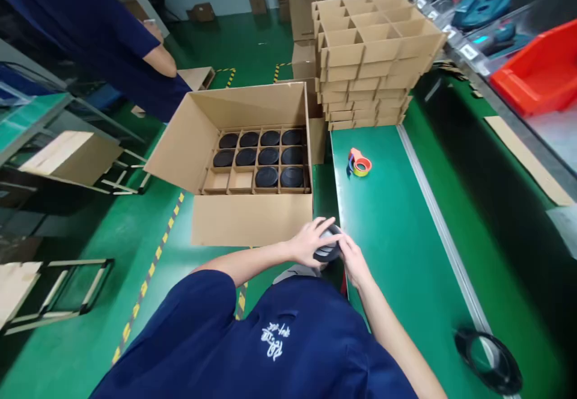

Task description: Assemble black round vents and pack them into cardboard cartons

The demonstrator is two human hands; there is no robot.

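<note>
A round black object (332,253) with a grey face is held in front of my body, near the edge of the green workbench. My left hand (312,243) wraps round its left side and top with bent fingers. From the right, my right hand (354,259) grips its edge. Fingers hide part of it, so its exact kind cannot be told. Just beyond, to the left, stands an open cardboard box (252,220). Cardboard dividers (241,181) split it into compartments, and several round black pieces (269,156) sit in them. The two compartments at the front left show bare cardboard.
Stacked cardboard dividers (367,56) stand on the far end of the green workbench (387,219). A tape dispenser (359,163) lies nearer. At lower right is a black ring (489,360). A red bin (541,74) juts in at right. Another person (103,38) stands at upper left.
</note>
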